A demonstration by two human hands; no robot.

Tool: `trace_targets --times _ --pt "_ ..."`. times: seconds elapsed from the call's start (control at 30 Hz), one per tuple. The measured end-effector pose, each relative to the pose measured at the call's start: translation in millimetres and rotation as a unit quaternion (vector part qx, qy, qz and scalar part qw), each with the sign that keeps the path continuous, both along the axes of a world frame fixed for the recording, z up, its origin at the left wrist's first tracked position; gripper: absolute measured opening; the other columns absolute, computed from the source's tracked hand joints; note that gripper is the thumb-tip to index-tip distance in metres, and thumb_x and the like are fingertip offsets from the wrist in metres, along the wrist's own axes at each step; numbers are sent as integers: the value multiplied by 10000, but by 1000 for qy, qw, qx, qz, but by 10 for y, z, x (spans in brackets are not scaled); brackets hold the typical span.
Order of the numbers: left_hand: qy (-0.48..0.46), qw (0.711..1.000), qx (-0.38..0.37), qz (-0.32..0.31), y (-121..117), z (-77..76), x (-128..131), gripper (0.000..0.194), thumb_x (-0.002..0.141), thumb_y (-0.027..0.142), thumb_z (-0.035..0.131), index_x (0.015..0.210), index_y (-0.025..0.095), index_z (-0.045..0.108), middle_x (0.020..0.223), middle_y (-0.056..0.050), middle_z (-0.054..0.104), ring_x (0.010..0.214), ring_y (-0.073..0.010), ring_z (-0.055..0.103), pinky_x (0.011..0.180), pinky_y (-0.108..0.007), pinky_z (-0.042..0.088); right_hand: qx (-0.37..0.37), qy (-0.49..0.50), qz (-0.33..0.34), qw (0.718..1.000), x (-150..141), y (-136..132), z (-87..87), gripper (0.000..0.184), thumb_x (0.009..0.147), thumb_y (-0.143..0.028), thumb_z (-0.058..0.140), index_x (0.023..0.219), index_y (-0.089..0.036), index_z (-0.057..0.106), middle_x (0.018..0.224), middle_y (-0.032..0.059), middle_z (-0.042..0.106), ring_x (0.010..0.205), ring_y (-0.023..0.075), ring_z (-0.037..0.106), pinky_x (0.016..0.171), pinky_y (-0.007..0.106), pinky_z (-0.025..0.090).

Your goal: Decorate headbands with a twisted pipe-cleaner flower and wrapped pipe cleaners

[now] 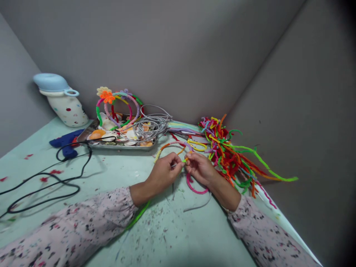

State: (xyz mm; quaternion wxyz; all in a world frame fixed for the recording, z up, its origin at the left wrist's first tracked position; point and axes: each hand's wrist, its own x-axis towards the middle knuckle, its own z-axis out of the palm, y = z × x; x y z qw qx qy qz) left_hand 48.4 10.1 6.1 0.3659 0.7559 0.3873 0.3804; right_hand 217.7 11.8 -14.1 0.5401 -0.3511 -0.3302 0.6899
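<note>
My left hand (164, 171) pinches a bright green pipe cleaner (138, 218), whose long tail comes out below the left wrist. The fingers of my right hand (200, 168) are closed on a wire ring (166, 145) wrapped in coloured pipe cleaners, at an orange stretch touching the green. Both sets of fingertips meet over the table. A pink part of the ring (198, 191) loops below my right hand, and a bare grey wire end (197, 208) sticks out under it. The fingers partly hide the join.
A tangled pile of pipe cleaners (226, 159) lies at right, beside yellow-handled scissors (197, 145). Behind are a metal tray (122, 147), a grey wire coil (154, 124) and finished-looking flower hoops (107, 97). A blue glue gun (66, 142), black cord (78, 177) and bottle (65, 107) stand left.
</note>
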Motion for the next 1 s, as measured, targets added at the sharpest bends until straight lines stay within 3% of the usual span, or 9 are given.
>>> trace_targets --times 0.2,0.7,1.0 --pt "53 997 51 13 7 -27 7 102 818 248 522 747 176 537 677 13 571 599 -107 491 565 -219 370 -11 -7 1 1000 1 0 -3 26 717 -177 648 719 -158 632 522 -24 617 403 86 566 394 158 454" --pt "80 990 109 25 -22 -3 -11 46 793 197 532 749 184 535 699 -2 584 634 -129 518 576 -238 374 -17 9 4 1000 -8 -3 14 26 723 -171 643 706 -165 624 518 -27 622 400 84 568 391 155 459" --pt "123 975 180 36 -28 -1 -31 70 781 162 526 715 180 514 681 -3 566 642 -137 500 611 -263 357 -20 19 16 999 -11 -15 34 33 712 -168 670 701 -160 640 534 -29 628 416 85 584 410 157 473"
